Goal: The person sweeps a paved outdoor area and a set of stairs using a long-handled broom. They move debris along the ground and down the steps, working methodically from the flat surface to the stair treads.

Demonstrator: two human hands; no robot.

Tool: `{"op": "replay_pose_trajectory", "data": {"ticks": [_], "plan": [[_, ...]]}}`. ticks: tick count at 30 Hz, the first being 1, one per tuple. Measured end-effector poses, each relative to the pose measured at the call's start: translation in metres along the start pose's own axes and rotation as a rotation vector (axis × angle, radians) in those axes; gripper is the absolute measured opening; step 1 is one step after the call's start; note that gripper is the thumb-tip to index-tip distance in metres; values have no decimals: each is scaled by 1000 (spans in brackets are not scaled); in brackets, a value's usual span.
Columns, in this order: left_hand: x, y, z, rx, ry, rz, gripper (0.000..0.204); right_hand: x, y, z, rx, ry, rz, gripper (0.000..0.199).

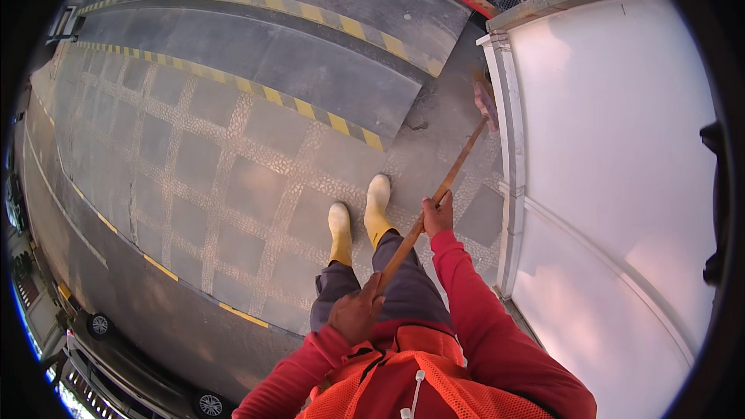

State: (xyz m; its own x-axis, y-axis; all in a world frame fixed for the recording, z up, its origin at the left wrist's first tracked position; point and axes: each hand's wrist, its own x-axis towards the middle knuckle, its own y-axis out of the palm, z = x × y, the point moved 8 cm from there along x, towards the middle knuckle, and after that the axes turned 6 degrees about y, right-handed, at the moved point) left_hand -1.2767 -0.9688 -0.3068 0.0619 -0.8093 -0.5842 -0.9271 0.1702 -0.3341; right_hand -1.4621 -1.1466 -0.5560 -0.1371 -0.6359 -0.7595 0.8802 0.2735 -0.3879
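A broom with a long wooden handle [405, 247] slants from my waist up to the right. My left hand [357, 315] is closed round its upper end, close to my body. Farther down the stick, my right hand [438, 215] grips it with the arm stretched forward. The broom's reddish-brown head [485, 102] rests low in the corner beside the foot of the white wall. Its bristles are small and hard to make out from here.
The white wall [605, 116] runs along my right. Two steps edged in yellow-and-black stripes [273, 95] rise ahead and left. Patterned paving [258, 192] lies under my yellow boots [340, 234]. A dark car [128, 368] stands on the road [85, 237] at lower left.
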Motion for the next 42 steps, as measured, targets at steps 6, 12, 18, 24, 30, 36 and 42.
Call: {"op": "replay_pose_trajectory", "data": {"ticks": [6,12,18,24,30,36,42], "plan": [[55,0,7,9,-42,-91,52,42,32,52,-172,57,140,33],[-60,-53,-20,198,18,-93,58,-75,56,61,191,-184,135,31],[-10,-37,-63,246,168,88,51,-66,-19,-15,351,239,12,47],[10,-71,-90,444,59,122,45,-39,40,13,284,268,195,39],[-57,-123,-136,514,160,41,54,-120,67,88,503,121,412,35],[-58,-66,-135,369,285,133,56,-132,-35,15,528,230,130,31],[7,-14,-109,482,172,207,47,-72,-39,-39,413,391,208,27]]}}
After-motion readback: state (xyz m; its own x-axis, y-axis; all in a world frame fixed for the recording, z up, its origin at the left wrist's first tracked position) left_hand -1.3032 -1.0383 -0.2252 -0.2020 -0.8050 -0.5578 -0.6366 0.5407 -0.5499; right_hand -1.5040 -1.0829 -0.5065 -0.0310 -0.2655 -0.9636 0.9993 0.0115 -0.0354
